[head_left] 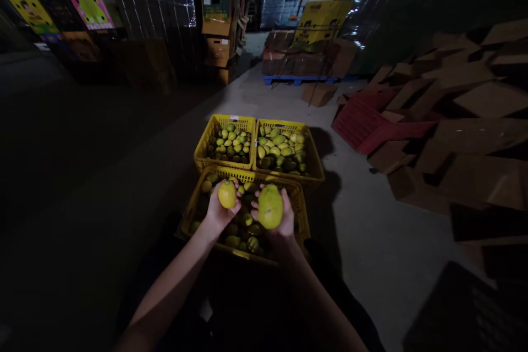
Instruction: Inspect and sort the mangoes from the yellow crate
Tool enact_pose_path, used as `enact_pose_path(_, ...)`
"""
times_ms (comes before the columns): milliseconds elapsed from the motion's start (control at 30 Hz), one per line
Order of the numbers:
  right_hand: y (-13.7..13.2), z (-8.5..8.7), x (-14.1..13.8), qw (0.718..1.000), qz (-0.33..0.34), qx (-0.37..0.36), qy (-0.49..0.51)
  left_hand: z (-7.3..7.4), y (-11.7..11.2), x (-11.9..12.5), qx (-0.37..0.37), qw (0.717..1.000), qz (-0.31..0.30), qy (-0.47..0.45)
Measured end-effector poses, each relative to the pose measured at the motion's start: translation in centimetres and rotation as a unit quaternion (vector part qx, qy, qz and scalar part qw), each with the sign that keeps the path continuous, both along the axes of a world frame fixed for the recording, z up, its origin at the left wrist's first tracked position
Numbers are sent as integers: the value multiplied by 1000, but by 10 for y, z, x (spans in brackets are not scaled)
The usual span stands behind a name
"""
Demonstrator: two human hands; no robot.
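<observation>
A small yellow lemon (227, 194) rests in my left hand (215, 213), its fingers curled around the far side. My right hand (287, 221) cups a larger green-yellow lemon (270, 209) with the palm turned up. Both hands are raised over the near yellow crate (306, 225), which holds several shaded lemons (233, 241). Beyond it, the back left crate (201, 148) contains small yellow and green lemons (231, 136). Larger, longer green-yellow lemons (284, 146) fill the back right crate (315, 162) beside it.
At right, flattened cardboard boxes (474, 170) are heaped around a tilted red crate (363, 121). A blue pallet (284, 80) with stacked cartons stands at the back, a small cardboard box (318, 94) in front. Fruit cartons (217, 14) are stacked behind. The left side is very dark.
</observation>
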State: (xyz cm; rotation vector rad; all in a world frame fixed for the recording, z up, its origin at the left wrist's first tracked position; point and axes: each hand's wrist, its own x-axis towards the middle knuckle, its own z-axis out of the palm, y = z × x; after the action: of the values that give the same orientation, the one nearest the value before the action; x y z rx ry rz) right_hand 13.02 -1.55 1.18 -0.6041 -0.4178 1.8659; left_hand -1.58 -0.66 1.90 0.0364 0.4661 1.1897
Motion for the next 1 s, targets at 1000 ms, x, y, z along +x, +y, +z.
enact_pose_path(1000,16,-23,9,994,-6,-102,45,-4,2,5,-54,998,-18,5)
